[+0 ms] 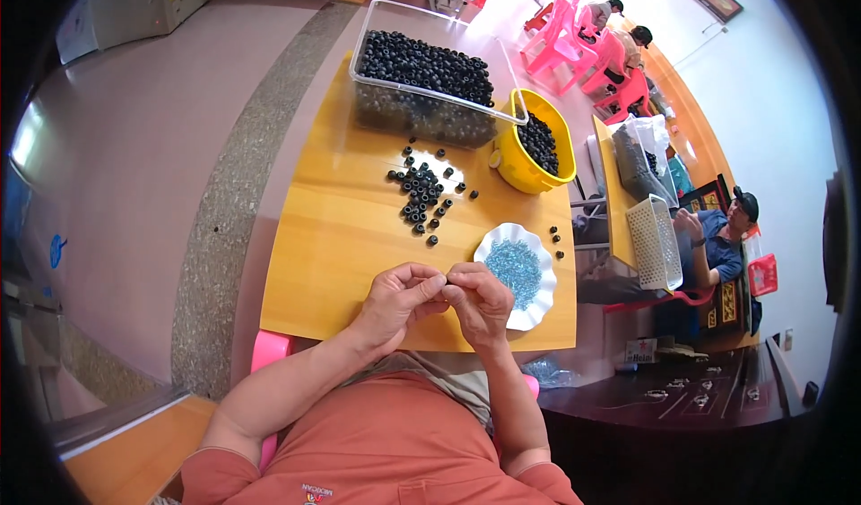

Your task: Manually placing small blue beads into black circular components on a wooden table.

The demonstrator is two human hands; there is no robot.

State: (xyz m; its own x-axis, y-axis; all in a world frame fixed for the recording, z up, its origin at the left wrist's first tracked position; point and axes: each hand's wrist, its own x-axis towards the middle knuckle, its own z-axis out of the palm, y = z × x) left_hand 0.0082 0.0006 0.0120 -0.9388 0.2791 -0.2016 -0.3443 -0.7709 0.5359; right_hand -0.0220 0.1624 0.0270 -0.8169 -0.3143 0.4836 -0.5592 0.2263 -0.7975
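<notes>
Above the near edge of the table, my left hand (395, 306) and my right hand (482, 302) meet fingertip to fingertip. A small black part (447, 282) shows between the closed left thumb and fingers, mostly covered. The right thumb and fingers pinch at the same spot; what they hold is hidden. Beside my right hand is a white scalloped plate (543, 306) of tiny clear-blue pieces (513, 274). A loose pile of small black ring-shaped parts (420, 195) lies beyond my hands, and a few more black parts (556, 236) lie right of the plate.
At the table's (332, 236) far end stand a clear plastic bin (421, 115) and a yellow bucket (513, 166), both holding black parts. To the right, a seated person (722, 245) works by another table with a white perforated basket (655, 245). Pink chairs (565, 43) stand farther back.
</notes>
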